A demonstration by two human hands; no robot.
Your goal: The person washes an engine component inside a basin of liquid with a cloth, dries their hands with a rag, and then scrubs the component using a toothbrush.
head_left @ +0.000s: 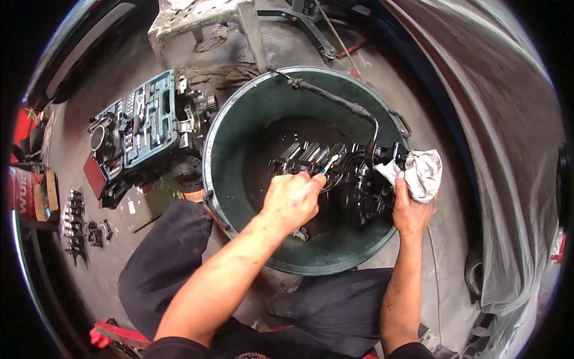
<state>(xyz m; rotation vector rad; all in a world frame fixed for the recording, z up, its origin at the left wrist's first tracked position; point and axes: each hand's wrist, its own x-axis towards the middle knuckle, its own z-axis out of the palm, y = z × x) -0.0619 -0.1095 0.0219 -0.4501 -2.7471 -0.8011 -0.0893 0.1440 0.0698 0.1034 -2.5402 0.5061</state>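
Note:
My left hand (293,200) is closed over the near side of a dark, oily engine part (359,185) in a round green tub (224,137). A small brush-like tool with a pale tip (330,163) and a blue section pokes out from its fingers. At the tub's right rim, my right hand (412,206) grips a crumpled white cloth (424,173) against the right end of the engine part, thumb on top. A row of shiny metal pieces (311,152) stands along the part's far side. The palms of both hands are hidden.
An open green toolbox (170,113) with sockets lies left of the tub, metal parts beside it. A dark pipe (329,96) crosses the tub. A crankshaft (73,224) lies at far left, a stool (203,18) stands behind, and plastic sheeting (502,149) hangs at right.

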